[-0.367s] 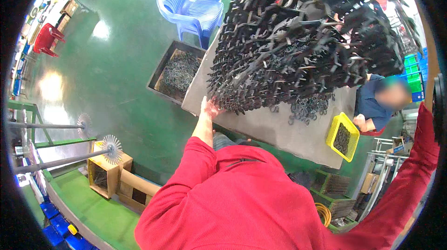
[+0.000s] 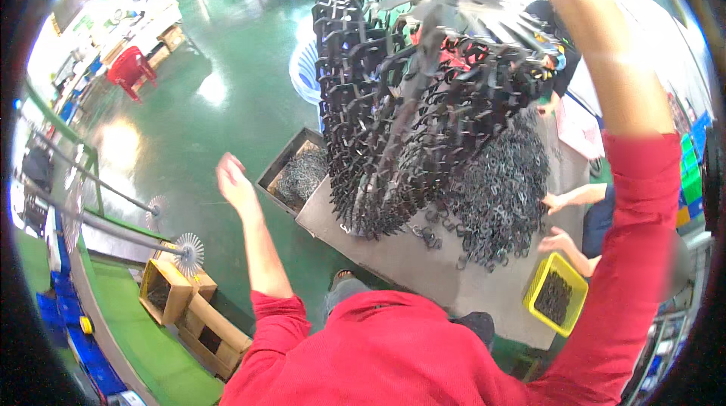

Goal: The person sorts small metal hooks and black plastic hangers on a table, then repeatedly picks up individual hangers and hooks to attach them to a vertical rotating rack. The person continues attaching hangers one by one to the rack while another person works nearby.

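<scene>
The step in hand looks like steadying the loaded rack (image 2: 363, 119), which leans over the table (image 2: 473, 292); the left hand (image 2: 233, 173), loosely open and empty, is left of the rack; the right hand is out of frame beyond its top, grip impossible to tell; the next move probably calls for control of its tilt.

A factory workshop: hanging rows of dark parts (image 2: 359, 130), loaded worktable (image 2: 473, 289), yellow basket (image 2: 578, 297), green floor (image 2: 185, 145).

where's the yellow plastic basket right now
The yellow rectangular plastic basket sits at lower right in the head view, at the near right corner of the grey table, just below a co-worker's hand and below-right of the heaped small black pieces.
</scene>
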The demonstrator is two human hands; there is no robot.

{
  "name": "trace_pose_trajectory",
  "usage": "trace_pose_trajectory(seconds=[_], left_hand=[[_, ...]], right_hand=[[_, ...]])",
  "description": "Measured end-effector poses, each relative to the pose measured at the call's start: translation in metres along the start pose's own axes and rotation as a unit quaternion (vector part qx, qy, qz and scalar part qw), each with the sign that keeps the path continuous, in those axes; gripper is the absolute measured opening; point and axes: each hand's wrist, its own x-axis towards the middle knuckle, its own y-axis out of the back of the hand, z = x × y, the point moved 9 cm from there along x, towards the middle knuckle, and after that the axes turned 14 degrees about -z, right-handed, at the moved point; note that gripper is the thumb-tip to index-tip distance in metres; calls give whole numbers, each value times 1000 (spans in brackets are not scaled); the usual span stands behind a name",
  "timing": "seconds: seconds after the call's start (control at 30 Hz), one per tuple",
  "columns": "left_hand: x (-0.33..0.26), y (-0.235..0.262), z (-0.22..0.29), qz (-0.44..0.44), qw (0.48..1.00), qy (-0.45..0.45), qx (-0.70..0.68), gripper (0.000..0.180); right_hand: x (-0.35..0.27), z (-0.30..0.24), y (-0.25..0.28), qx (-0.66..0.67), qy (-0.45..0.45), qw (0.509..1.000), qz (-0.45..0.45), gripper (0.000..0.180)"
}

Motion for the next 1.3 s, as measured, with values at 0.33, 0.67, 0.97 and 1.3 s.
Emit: trace_pose_trajectory(seconds=[0.33,0.67,0.97,1.3], left_hand=[[-43,-109,506,-385,729,-507,252,57],[-36,-197,496,-579,618,-444,293,71],[-25,-195,485,-610,642,-400,238,65],[-24,-212,488,-564,661,-418,266,63]], right_hand=[[37,32,-39,137,-24,976,-169,15],[13,6,-36,21,15,980,-196,19],[-60,-58,3,-397,239,870,166,38],[-240,8,-22,-463,215,812,283,17]])
